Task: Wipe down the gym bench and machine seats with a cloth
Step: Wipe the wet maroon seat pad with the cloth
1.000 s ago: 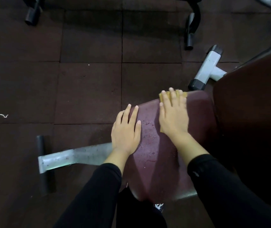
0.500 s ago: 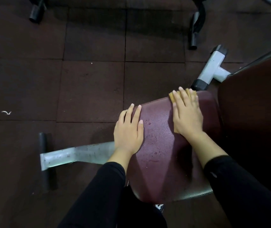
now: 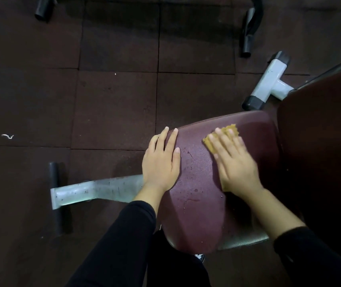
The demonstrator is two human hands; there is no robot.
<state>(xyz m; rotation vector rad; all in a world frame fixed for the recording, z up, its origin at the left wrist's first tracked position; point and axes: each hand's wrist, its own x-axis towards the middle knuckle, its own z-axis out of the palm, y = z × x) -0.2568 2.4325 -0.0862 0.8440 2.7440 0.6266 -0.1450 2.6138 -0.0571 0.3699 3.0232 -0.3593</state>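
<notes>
While the right hand [image 3: 236, 162] presses a yellow cloth [image 3: 224, 135] flat against the far part of the maroon seat pad [image 3: 196, 204], its fingers [image 3: 220, 139] lie straight and slightly spread over the fabric, neither curled round it nor pinching it. Resting along the pad's left edge, the left hand [image 3: 161, 162] has its fingers extended and close together and holds nothing; it seems to be steadying the seat. Droplets and small wet specks show on the middle and near part of the pad, between the two hands and toward the person, so by my reading this seat is only partly wiped, with the nearer stretch left to do. To the right, the larger dark back pad [image 3: 321, 152] shows no sign of wiping that I can make out, and it and any other seats probably remain.
</notes>
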